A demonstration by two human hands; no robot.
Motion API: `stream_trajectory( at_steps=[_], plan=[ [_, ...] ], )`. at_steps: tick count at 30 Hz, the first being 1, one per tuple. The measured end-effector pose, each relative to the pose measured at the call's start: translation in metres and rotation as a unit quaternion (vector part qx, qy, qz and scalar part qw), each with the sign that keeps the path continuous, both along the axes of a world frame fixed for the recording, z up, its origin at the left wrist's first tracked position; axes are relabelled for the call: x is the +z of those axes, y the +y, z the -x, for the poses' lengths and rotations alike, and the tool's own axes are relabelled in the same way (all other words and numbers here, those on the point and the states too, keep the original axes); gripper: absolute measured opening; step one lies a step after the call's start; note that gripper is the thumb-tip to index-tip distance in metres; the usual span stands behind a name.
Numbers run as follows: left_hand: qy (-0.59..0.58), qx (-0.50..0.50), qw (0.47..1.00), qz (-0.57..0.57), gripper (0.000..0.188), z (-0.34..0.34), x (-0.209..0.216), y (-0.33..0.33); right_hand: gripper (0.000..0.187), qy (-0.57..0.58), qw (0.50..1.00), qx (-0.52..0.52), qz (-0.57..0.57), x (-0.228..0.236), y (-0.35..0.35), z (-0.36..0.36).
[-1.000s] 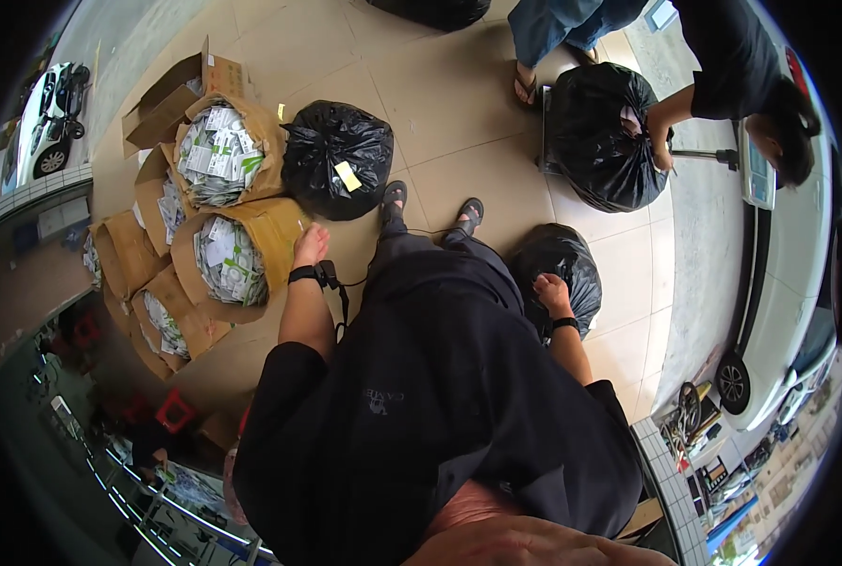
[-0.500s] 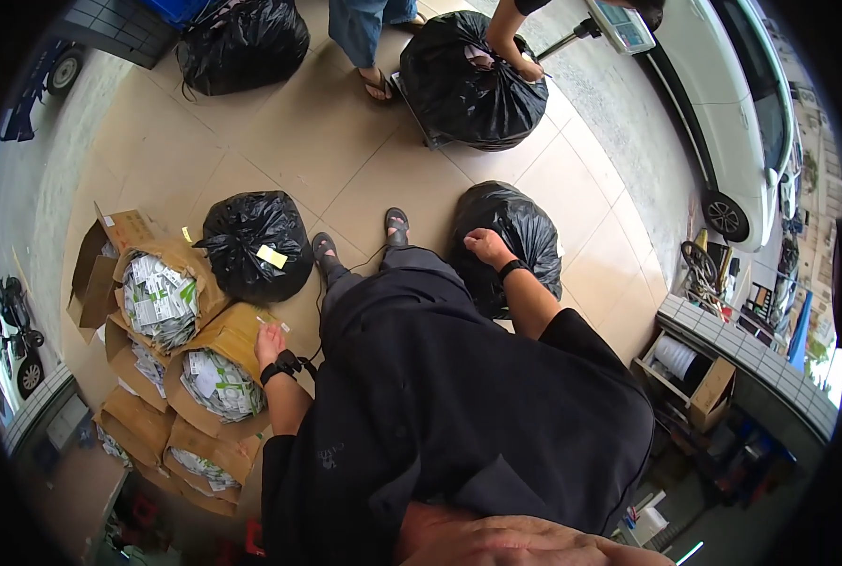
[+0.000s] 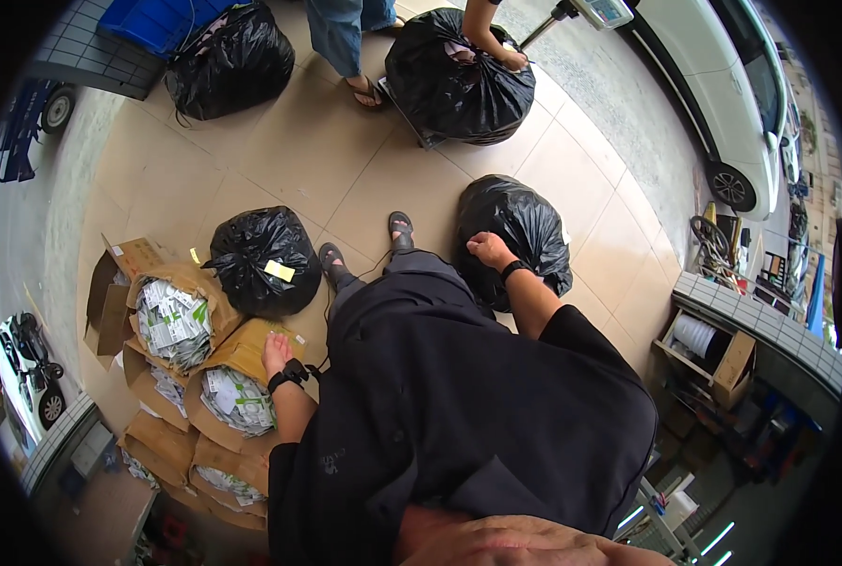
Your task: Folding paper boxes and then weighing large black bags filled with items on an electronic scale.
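- Two bare hands reach out: the left hand [image 3: 277, 354] at 8 o'clock, the right hand [image 3: 490, 250] at 2 o'clock.
- The step looks like a rest, as neither hand seems to hold a thing.
- The left hand is loosely open by a brown paper sack [image 3: 251, 345] full of white and green papers. I cannot tell if they touch.
- The right hand is curled up over a black bag [image 3: 534, 222] at 2 o'clock; touching or not, I cannot tell.
- To grab that bag, I think the right hand would need to uncurl.
- The bag is fat, round, shiny and wrinkly, on the tiled floor [image 3: 346, 189].
- A second bag [image 3: 256, 245], with a yellow label [image 3: 280, 272], sits at 9 o'clock.
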State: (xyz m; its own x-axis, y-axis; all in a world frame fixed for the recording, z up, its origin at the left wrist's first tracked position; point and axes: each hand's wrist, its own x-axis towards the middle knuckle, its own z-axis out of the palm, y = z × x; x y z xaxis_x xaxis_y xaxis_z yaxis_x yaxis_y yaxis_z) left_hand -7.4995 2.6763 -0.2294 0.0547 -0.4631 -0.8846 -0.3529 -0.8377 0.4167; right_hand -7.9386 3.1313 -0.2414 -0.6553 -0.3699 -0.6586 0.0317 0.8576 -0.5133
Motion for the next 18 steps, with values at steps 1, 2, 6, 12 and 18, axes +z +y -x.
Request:
stream_trajectory(
  at_steps=[1,2,6,12,18],
  plan=[
    [-0.001,-0.009,1.000,0.000,0.039,0.003,-0.001,-0.002,0.033,0.008,1.000,-0.010,0.006,-0.001,0.003,-0.001],
    [-0.003,-0.011,1.000,0.005,0.039,0.002,0.001,-0.001,0.033,0.013,1.000,-0.012,0.017,0.000,0.001,-0.001],
    [-0.006,0.008,1.000,0.017,0.038,0.005,0.006,0.000,0.032,-0.043,0.997,-0.051,0.037,0.006,0.000,-0.002],
    [0.002,0.011,1.000,0.004,0.028,0.015,0.011,0.006,0.028,-0.065,0.994,-0.058,0.061,-0.010,0.009,-0.006],
    [0.001,0.001,1.000,-0.005,0.031,-0.003,0.002,0.004,0.026,-0.072,0.993,-0.076,0.052,-0.011,0.005,-0.007]
  ],
)
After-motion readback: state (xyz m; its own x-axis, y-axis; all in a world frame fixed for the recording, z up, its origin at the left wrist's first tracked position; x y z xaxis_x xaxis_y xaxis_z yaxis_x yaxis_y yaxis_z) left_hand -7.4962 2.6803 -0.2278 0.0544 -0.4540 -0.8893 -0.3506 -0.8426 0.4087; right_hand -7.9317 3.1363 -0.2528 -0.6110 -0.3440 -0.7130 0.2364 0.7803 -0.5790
